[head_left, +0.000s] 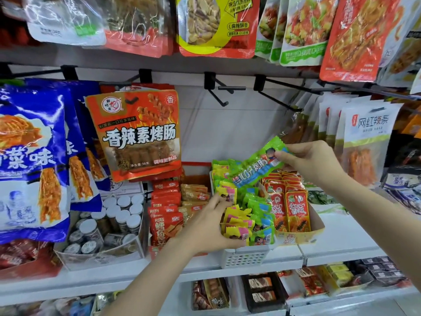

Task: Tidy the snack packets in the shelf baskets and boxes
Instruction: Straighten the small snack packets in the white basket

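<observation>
A white perforated basket (245, 257) on the middle shelf holds several small green and yellow snack packets (247, 215). My left hand (206, 226) presses against the yellow packets at the basket's left side, thumb under the front row and fingers on the back ones. My right hand (312, 164) pinches one end of a long green sausage packet (257, 166), held tilted in the air above the basket. Right of the basket, a yellow cardboard box (296, 239) carries rows of red packets (289, 205).
Left of the basket stand red fish-snack packets (165, 215) and a clear box of small jars (109, 226). Large bags hang on black hooks above: an orange one (136, 133), blue ones (32, 160), white ones (364, 144). An empty hook (219, 94) juts out overhead. A lower shelf holds more boxes (262, 290).
</observation>
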